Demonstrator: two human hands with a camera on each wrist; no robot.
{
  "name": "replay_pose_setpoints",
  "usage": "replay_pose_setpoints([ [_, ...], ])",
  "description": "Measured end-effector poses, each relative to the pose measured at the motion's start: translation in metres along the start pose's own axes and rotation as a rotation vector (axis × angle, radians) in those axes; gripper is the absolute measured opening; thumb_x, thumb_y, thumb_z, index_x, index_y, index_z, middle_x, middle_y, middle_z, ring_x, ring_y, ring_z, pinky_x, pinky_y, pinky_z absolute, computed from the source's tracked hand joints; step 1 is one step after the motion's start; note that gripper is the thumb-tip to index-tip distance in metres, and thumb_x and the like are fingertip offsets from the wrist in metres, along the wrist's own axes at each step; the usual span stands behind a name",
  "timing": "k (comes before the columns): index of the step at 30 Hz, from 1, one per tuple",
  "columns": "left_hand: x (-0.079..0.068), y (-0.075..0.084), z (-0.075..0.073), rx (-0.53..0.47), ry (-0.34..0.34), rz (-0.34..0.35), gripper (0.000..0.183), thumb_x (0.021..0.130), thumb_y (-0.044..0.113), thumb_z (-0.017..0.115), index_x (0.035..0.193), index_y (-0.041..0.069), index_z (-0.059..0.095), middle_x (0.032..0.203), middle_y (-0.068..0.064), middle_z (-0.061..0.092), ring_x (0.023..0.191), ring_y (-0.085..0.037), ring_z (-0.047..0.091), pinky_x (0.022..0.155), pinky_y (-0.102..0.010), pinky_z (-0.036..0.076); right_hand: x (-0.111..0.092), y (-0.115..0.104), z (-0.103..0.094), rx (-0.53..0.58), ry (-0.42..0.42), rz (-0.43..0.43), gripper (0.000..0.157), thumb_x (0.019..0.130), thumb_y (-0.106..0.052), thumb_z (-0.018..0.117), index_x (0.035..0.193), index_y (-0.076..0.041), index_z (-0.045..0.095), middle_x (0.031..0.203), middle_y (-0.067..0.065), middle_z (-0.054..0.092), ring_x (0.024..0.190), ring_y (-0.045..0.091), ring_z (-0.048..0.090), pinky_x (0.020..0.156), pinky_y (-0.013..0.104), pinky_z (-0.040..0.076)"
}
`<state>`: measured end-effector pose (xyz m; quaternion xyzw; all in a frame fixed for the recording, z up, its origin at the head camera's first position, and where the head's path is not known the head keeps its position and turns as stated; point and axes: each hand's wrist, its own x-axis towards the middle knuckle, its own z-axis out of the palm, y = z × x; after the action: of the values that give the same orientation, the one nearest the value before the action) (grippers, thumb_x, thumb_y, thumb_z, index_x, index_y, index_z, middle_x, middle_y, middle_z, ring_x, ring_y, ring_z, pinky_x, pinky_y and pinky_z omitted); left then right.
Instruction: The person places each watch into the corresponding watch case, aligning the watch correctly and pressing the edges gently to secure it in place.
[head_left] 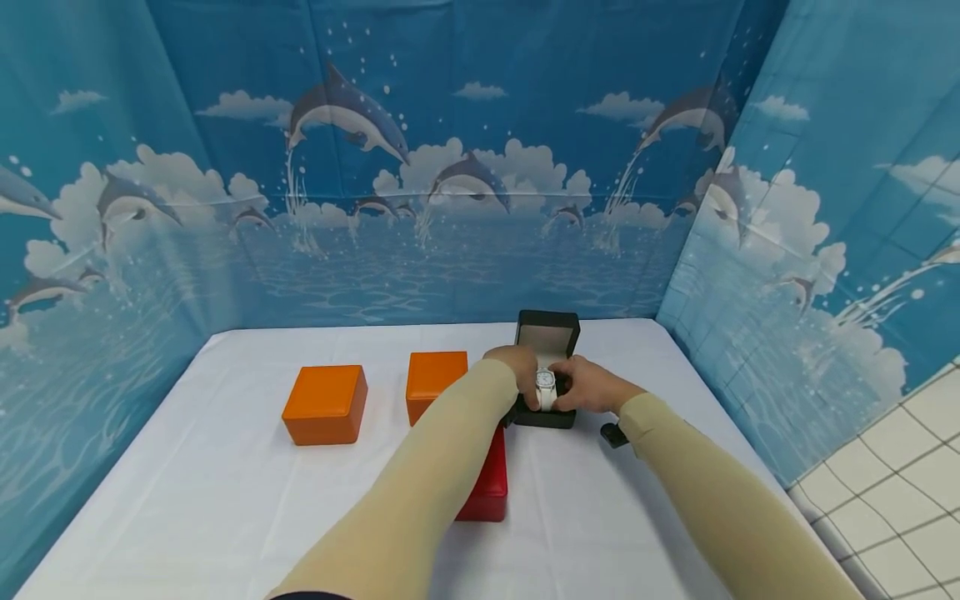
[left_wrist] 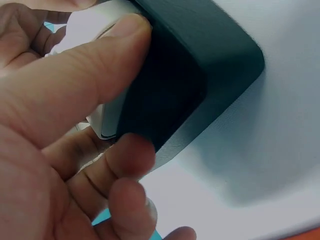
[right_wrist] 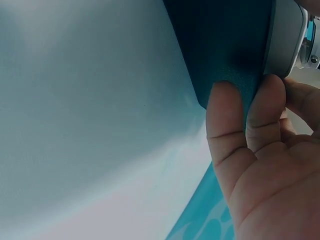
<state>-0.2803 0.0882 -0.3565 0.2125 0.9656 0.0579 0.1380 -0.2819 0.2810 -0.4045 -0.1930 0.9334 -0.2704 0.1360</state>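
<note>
A dark green watch box [head_left: 567, 333] stands with its lid raised at the back of the table, right of the middle. Inside it sits a wristwatch [head_left: 545, 381] with a white strap and a pale dial. My left hand [head_left: 522, 372] holds the watch from the left; in the left wrist view its thumb [left_wrist: 120, 45] presses a pale edge within the box. From the right, my right hand [head_left: 592, 386] grips the watch's other side. The right wrist view shows two fingers [right_wrist: 227, 120] against the box's dark wall [right_wrist: 225, 45]. The fingertips at the watch are partly hidden.
An orange box [head_left: 325, 404] stands at the left on the white-covered table [head_left: 247, 500]. Another orange box [head_left: 435, 372] and a red box [head_left: 486, 492] are partly hidden by my left arm. A dolphin-print curtain [head_left: 480, 258] hangs behind the table.
</note>
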Motion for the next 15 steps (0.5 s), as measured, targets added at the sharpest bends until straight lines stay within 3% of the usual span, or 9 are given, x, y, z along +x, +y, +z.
replay_pose_setpoints([
  [5,0.006,-0.002,0.004,-0.011,-0.012,-0.051,0.04,0.079,0.042,0.093,0.104,0.016,0.078,0.094,0.004,0.071,0.082,-0.016,0.061,0.071,-0.028,0.055,0.003,-0.002,0.001,-0.016,-0.025,-0.015,0.068,0.087,-0.016,0.08,0.147,0.001,0.057,0.13,0.017,0.063,0.108,0.023,0.061,0.092,0.039,0.056],
  [7,0.007,-0.001,0.004,-0.003,-0.008,-0.058,0.039,0.079,0.042,0.093,0.103,0.016,0.078,0.094,0.004,0.071,0.081,-0.016,0.06,0.071,-0.029,0.054,0.003,-0.003,0.0,-0.024,-0.026,0.003,0.067,0.087,-0.018,0.081,0.147,0.0,0.058,0.129,0.016,0.061,0.11,0.023,0.058,0.093,0.039,0.055],
  [15,-0.006,0.004,0.0,0.005,0.011,-0.061,0.036,0.081,0.04,0.092,0.104,0.014,0.079,0.097,0.003,0.072,0.082,-0.015,0.061,0.073,-0.029,0.056,0.001,-0.006,0.0,-0.05,-0.028,0.049,0.063,0.087,-0.018,0.082,0.145,-0.003,0.062,0.129,0.019,0.054,0.11,0.028,0.051,0.092,0.041,0.051],
])
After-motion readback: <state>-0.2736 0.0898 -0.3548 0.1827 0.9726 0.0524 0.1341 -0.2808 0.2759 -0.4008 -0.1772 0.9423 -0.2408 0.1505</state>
